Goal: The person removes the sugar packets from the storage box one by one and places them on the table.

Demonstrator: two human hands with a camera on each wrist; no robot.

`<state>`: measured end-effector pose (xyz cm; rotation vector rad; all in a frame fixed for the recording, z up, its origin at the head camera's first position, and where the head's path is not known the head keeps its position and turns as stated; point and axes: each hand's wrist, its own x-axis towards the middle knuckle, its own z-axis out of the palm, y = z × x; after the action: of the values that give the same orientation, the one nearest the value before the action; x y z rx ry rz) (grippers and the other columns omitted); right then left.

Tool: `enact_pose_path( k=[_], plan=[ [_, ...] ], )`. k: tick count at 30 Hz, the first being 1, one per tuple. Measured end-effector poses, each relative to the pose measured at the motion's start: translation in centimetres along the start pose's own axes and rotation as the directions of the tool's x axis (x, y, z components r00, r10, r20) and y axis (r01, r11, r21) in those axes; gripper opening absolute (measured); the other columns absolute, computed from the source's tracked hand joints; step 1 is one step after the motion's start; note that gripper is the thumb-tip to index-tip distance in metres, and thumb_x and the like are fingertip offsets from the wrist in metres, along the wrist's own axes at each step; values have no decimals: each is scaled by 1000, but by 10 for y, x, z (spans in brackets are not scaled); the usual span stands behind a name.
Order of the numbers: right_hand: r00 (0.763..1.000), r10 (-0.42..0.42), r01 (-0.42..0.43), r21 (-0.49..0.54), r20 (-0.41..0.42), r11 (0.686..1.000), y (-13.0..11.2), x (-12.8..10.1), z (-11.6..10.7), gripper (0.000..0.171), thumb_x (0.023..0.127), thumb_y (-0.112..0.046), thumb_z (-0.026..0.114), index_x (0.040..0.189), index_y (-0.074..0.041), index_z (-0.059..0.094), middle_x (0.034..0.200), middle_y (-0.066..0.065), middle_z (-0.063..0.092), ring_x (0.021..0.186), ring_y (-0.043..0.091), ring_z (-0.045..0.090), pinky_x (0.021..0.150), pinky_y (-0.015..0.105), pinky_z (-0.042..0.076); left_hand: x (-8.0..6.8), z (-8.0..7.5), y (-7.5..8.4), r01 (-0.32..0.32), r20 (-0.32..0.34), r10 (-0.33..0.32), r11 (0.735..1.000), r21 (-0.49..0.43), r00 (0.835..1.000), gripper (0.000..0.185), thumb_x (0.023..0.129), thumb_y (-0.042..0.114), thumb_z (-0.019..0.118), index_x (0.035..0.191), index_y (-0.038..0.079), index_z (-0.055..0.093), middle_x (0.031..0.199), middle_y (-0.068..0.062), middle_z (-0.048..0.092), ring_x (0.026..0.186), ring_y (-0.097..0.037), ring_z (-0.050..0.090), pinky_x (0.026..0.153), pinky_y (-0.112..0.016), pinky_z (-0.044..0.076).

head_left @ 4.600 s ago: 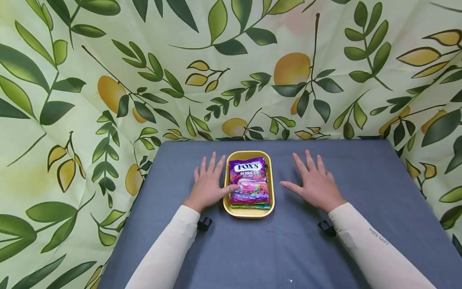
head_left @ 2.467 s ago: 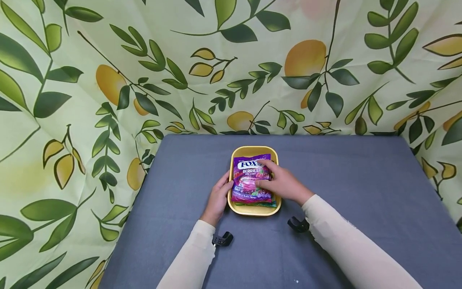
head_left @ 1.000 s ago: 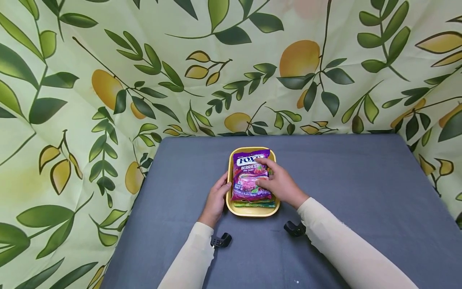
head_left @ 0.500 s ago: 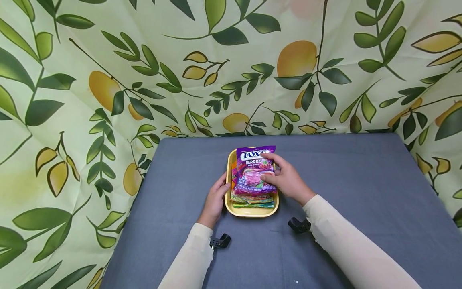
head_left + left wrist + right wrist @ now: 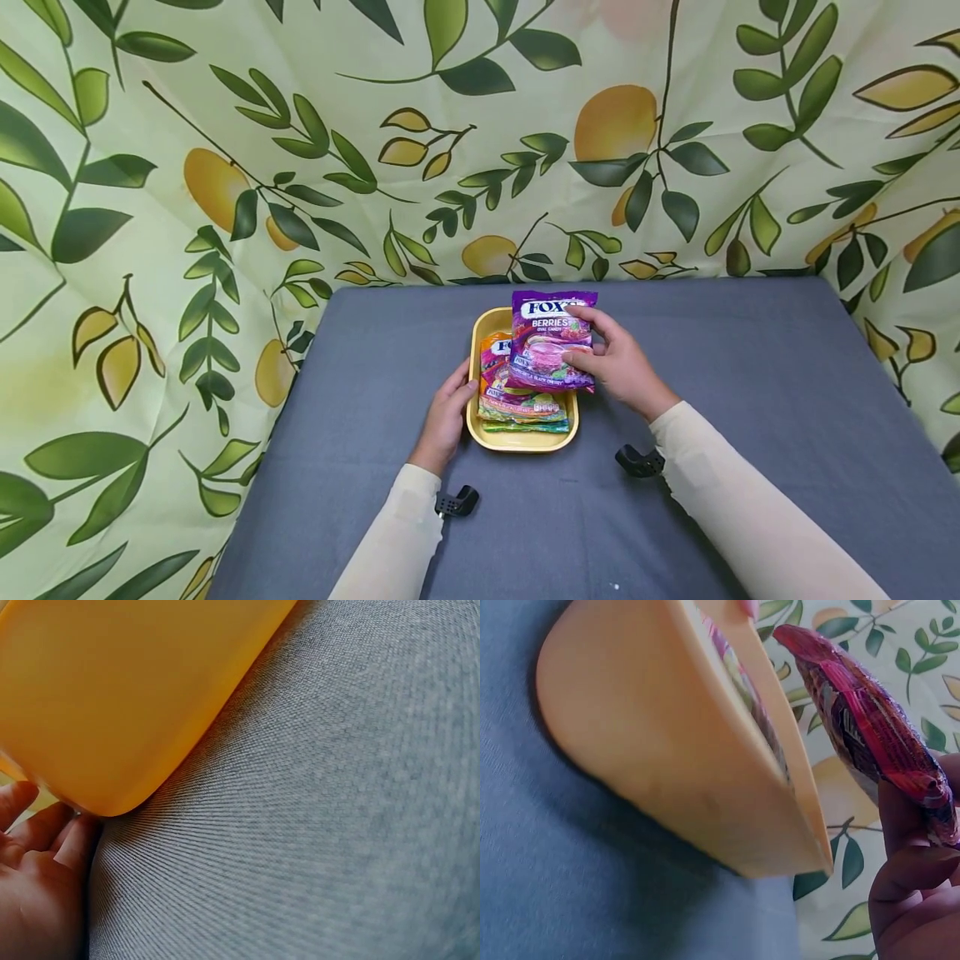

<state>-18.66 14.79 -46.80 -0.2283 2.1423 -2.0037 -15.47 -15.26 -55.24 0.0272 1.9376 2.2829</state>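
A purple Fox's Berries candy bag [image 5: 551, 343] is raised above the right part of a yellow plastic tray [image 5: 517, 447]. My right hand [image 5: 626, 367] pinches its right edge, thumb on the front. In the right wrist view the bag [image 5: 855, 712] hangs clear of the tray wall [image 5: 652, 742], pinched by my right hand [image 5: 922, 900]. My left hand [image 5: 444, 421] grips the tray's left side; in the left wrist view, its thumb and fingers [image 5: 71, 840] meet the rim. An orange and pink Fox's bag [image 5: 498, 385] lies in the tray over a green one [image 5: 536, 427].
A grey cloth [image 5: 360, 467] covers the table under the tray. Behind and to the sides hangs a leaf-and-fruit patterned curtain [image 5: 420, 200]. Black wrist straps [image 5: 459, 502] show on both forearms.
My right hand has taken the purple bag and lifted it up and to the right, uncovering the orange bag beneath. My left hand keeps its hold on the tray.
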Motion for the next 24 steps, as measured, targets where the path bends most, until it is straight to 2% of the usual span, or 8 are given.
enact_pose_path(
  k=[7,19,24],
  plan=[
    [999,-36,36,-10,-14,999,8,-4,-11,71,103,-4,76,165,-11,44,161,22,40,109,35,72,84,38,64,-2,1,2,-3,0,3,1000,17,1000,60,113,17,51,169,3,37,169,-18,41,150,-35,44,118,-39,43],
    [997,-31,28,-51,-64,998,15,-10,-37,72,104,-7,76,167,-12,42,162,23,40,110,30,70,84,34,64,-2,0,2,-10,5,10,1000,25,1000,59,113,16,52,169,3,37,171,-17,38,154,-33,39,121,-41,38],
    [996,-9,2,-80,-85,997,15,-12,-47,76,105,-12,77,170,-16,38,165,23,37,116,37,67,85,33,63,-2,0,2,-12,10,12,1000,17,1000,59,113,16,51,169,2,36,170,-19,39,153,-35,41,119,-39,41]
  ],
)
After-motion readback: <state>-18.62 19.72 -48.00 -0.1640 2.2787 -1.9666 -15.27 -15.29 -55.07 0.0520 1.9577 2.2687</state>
